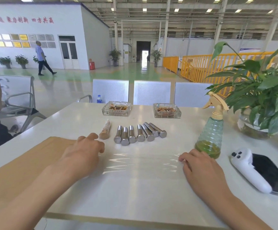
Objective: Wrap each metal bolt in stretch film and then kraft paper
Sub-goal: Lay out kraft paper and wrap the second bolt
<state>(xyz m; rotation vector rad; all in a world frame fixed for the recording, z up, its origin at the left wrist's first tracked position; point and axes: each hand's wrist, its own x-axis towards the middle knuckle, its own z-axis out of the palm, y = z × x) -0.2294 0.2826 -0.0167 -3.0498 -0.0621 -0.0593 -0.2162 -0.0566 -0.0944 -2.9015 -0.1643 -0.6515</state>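
Your left hand (85, 151) lies palm down on the bench (135, 193), fingers spread loosely, at the left edge of a clear sheet of stretch film (139, 165). It holds nothing; its fingertips rest on or just over the film's edge, and its wrist crosses the sheet of kraft paper (24, 166) that lies flat to your left. Your right hand (199, 165) rests at the film's right edge with the fingers curled under, pressing or pinching the film there; you cannot tell which from this view. The film lies flat between your two hands, wrinkled a little along its far edge.

Beyond the film, seven bare metal bolts (139, 134) lie side by side in a row, heads toward you, several touching their neighbours. Just to their left lies one bolt already wrapped in kraft paper (105, 131), close to your left fingertips but apart from them.

Farther back stand two glass ashtrays (116, 108). To your right are a spray bottle (212, 131) with green liquid, a potted plant (259, 90), a white controller (249, 170) and a dark phone (270, 173) beneath it.
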